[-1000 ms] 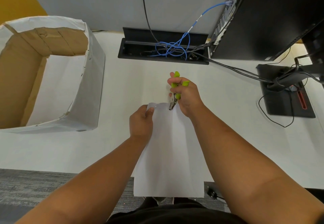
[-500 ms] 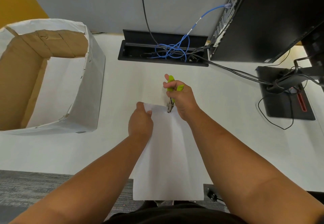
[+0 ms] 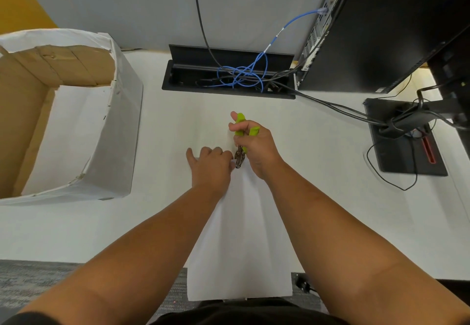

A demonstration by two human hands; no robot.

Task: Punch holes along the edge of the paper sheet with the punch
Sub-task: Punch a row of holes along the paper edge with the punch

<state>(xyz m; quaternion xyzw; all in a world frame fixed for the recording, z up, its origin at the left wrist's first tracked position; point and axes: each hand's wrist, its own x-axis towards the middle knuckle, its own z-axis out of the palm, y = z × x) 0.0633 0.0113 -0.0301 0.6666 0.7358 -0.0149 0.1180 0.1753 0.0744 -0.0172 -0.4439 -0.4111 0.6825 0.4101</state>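
A white paper sheet [image 3: 244, 235] lies lengthwise on the white desk and hangs over the near edge. My left hand [image 3: 209, 166] rests on the sheet's far left corner, fingers curled over the edge, pinning it down. My right hand [image 3: 254, 146] grips the green handles of a plier-type hole punch [image 3: 240, 144], held upright. Its metal jaws sit at the sheet's far edge, right beside my left fingertips. The far edge of the paper is mostly hidden under both hands.
A large open cardboard box [image 3: 119, 121] wrapped in white paper stands at the left. A black cable tray [image 3: 183, 84] with blue and black wires is set into the desk behind my hands. A black computer tower [image 3: 381, 32] and monitor base [image 3: 396, 157] fill the right.
My left hand has slid forward and flattened over the paper's far corner, lowering it onto the desk. My right hand with the punch moved slightly nearer and left, to the same edge.
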